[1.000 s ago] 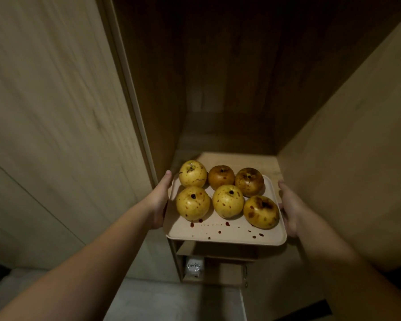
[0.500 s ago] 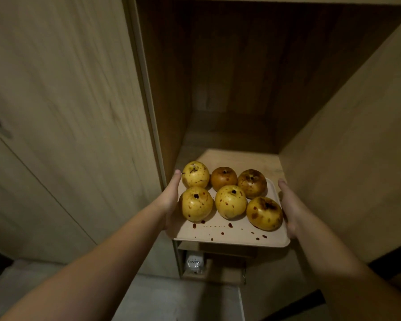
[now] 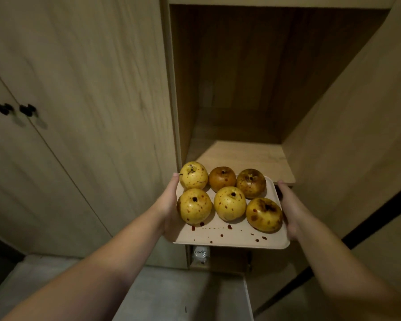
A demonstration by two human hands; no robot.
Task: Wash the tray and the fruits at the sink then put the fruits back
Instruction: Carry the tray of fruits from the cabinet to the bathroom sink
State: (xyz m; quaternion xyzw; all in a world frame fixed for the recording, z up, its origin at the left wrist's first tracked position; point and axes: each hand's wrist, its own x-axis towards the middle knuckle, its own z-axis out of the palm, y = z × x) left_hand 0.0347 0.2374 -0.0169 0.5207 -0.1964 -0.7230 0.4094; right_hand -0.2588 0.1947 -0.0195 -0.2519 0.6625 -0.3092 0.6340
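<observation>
The tray (image 3: 232, 237) is gripped at both short sides, left hand (image 3: 169, 212) and right hand (image 3: 287, 212), fruits (image 3: 229, 202) between, shelf (image 3: 245, 158) just behind.

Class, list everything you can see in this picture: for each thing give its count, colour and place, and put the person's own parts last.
fruits: six, yellow to brown with dark spots, two rows of three on the tray
tray: one, beige, spattered with dark red drops, held in front of the shelf
shelf: one, light wood, inside the open niche
cabinet knobs: two, black, on the doors at left
left hand: one, grips the tray's left edge
right hand: one, grips the tray's right edge
</observation>
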